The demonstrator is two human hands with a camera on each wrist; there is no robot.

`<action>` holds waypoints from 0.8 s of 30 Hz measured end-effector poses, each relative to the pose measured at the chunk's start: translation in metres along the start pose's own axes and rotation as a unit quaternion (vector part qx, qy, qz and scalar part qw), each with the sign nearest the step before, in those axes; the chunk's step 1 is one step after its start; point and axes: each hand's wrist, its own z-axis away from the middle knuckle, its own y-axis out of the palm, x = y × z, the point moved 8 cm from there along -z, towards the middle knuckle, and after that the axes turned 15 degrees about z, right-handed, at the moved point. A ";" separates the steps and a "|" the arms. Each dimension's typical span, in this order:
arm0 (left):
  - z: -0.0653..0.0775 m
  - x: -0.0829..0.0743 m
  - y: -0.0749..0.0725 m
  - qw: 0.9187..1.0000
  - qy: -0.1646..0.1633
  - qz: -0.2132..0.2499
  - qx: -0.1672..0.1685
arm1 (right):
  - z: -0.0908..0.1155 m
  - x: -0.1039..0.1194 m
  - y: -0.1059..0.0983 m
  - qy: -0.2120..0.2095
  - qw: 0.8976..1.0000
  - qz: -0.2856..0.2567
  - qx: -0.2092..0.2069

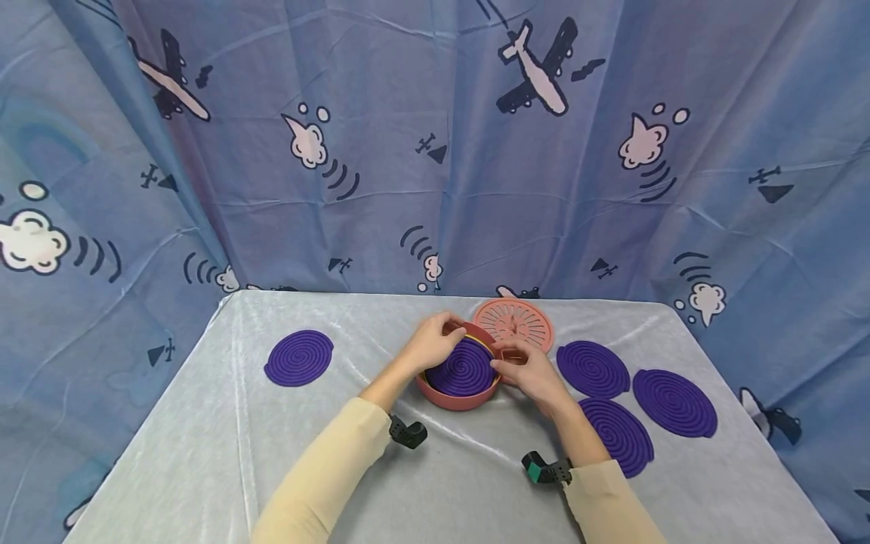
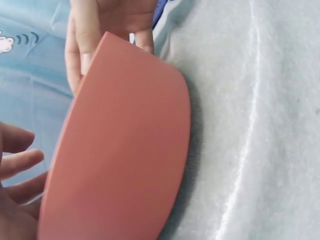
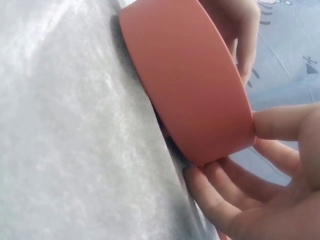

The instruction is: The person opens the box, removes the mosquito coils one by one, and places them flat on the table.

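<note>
A round reddish-orange box [image 1: 454, 400] stands on the table with a purple spiral coaster [image 1: 461, 368] lying inside it. A thin yellow edge shows around the coaster. My left hand [image 1: 433, 344] is at the box's back left rim, its thumb near the coaster's edge. Its fingers [image 2: 22, 162] look loosely extended above the rim in the left wrist view. My right hand [image 1: 535, 372] grips the box at its right side, thumb at the rim and the other fingers [image 3: 212, 192] against the outer wall.
A slotted orange lid [image 1: 514, 321] with a small knob lies just behind the box. One purple spiral coaster [image 1: 299, 358] is at the left; three more, including the far right coaster [image 1: 674, 403], lie at the right. A patterned blue curtain [image 1: 381, 151] hangs behind the table [image 1: 204, 453].
</note>
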 end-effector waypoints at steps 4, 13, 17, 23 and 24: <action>-0.003 0.003 0.006 1.000 -0.009 -0.015 0.009 | 0.000 0.001 0.000 -0.001 1.000 -0.001 0.002; -0.002 0.008 0.012 0.999 -0.003 -0.035 0.017 | 0.003 0.004 0.001 -0.005 1.000 -0.007 0.009; 0.000 0.006 0.012 0.999 0.008 -0.034 0.020 | 0.003 0.003 0.001 -0.008 1.000 -0.005 0.007; 0.002 0.000 0.011 0.998 0.022 -0.047 0.018 | 0.004 0.005 0.000 -0.014 1.000 -0.011 0.009; 0.003 -0.001 0.011 0.998 0.026 -0.046 0.017 | 0.004 0.006 0.000 -0.016 1.000 -0.013 0.009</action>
